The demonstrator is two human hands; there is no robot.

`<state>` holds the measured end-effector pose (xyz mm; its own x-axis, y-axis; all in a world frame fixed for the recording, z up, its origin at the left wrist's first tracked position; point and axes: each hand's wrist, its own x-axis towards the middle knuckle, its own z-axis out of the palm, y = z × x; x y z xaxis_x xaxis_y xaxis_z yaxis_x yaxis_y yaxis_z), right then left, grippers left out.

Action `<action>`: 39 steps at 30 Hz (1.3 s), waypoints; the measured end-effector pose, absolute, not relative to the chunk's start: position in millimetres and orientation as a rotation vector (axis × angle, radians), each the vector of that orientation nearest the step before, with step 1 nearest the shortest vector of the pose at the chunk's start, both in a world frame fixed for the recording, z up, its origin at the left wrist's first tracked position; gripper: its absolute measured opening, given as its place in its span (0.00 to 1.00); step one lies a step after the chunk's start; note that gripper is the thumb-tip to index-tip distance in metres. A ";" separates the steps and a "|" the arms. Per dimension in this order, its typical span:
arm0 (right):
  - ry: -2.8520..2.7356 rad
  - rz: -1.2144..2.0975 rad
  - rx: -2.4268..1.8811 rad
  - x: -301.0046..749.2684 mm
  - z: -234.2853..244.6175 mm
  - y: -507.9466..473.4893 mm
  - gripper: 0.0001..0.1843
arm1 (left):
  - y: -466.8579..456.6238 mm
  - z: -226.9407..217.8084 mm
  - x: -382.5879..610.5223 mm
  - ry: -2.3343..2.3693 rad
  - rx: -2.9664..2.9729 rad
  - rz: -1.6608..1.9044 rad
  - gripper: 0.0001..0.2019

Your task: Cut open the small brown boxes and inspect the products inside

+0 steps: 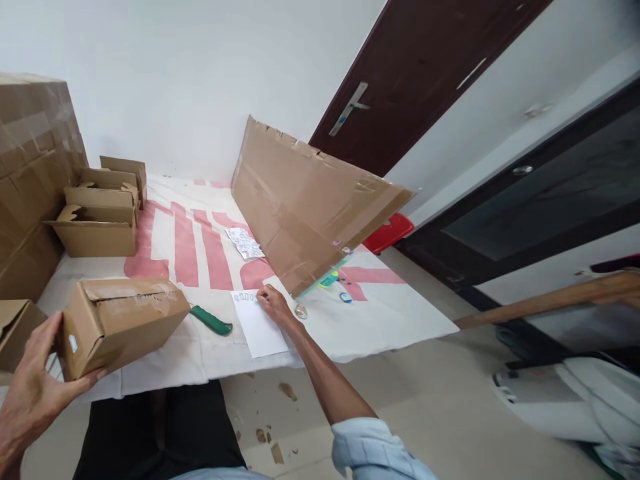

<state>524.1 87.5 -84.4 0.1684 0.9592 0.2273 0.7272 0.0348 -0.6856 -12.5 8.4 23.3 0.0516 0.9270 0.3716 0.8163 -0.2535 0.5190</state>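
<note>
**Clerk:** Item one?

**Checker:** Small box (pixel 125 320), brown cardboard, flaps taped shut, a little white sticker on its near end. It is held at the near left edge of the table (pixel 390 313), lifted and tilted. The left hand (pixel 30 380) is spread wide round the near end, thumb up the side and fingers beneath.

**Clerk:** Contents?

**Checker:** Sealed, so not visible.

**Clerk:** Item two?

**Checker:** White sheet (pixel 260 330), flat on the table, with a row of small labels (pixel 245 297) along its far edge. The right hand (pixel 273 305) rests there, fingers drawn narrow on that row. I cannot tell whether it has a label pinched.

**Clerk:** Handling note?

**Checker:** In my judgement, a one-handed hold on one end leaves the box free to tip, so it is better rested on the table. Press the sheet flat while picking at a label so that the paper does not lift.

**Clerk:** Other containers?

**Checker:** A stack of open boxes (pixel 97 230) at the far left, flaps up, insides hidden from here. A large carton (pixel 30 173) beside them, closed.

**Clerk:** Loose items?

**Checker:** A green-handled knife (pixel 211 321) between box and sheet, a printed slip (pixel 244 242), and a big cardboard panel (pixel 305 207) standing tilted at the right.
</note>
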 end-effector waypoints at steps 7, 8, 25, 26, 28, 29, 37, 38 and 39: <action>-1.651 0.371 -1.768 529.6 -92.8 93.7 0.05 | 9.4 25.4 -15.6 1.809 2.095 0.955 0.52; -1.654 0.367 -1.776 530.6 -95.1 95.2 0.05 | 9.9 25.0 -16.3 1.803 2.098 0.949 0.53; -1.735 0.199 -1.781 536.3 -121.3 95.8 0.10 | 12.9 6.6 -23.7 1.765 2.143 1.041 0.51; -1.733 0.183 -1.788 535.1 -120.7 95.4 0.11 | 13.8 4.1 -24.4 1.766 2.143 1.051 0.51; -1.733 0.158 -1.794 532.1 -117.7 92.4 0.12 | 13.2 0.5 -24.3 1.761 2.144 1.067 0.51; -1.734 0.149 -1.792 530.1 -115.6 89.3 0.13 | 10.8 0.0 -23.2 1.751 2.142 1.077 0.51; -1.702 0.030 -1.716 516.5 -95.1 75.9 0.16 | -17.2 16.8 -0.3 1.591 2.079 1.095 0.60; -1.686 0.004 -1.701 508.4 -88.7 77.8 0.17 | -18.7 17.5 1.8 1.590 2.069 1.108 0.61; -1.678 -0.016 -1.669 496.9 -79.8 79.0 0.17 | -20.2 17.5 3.8 1.590 2.060 1.121 0.61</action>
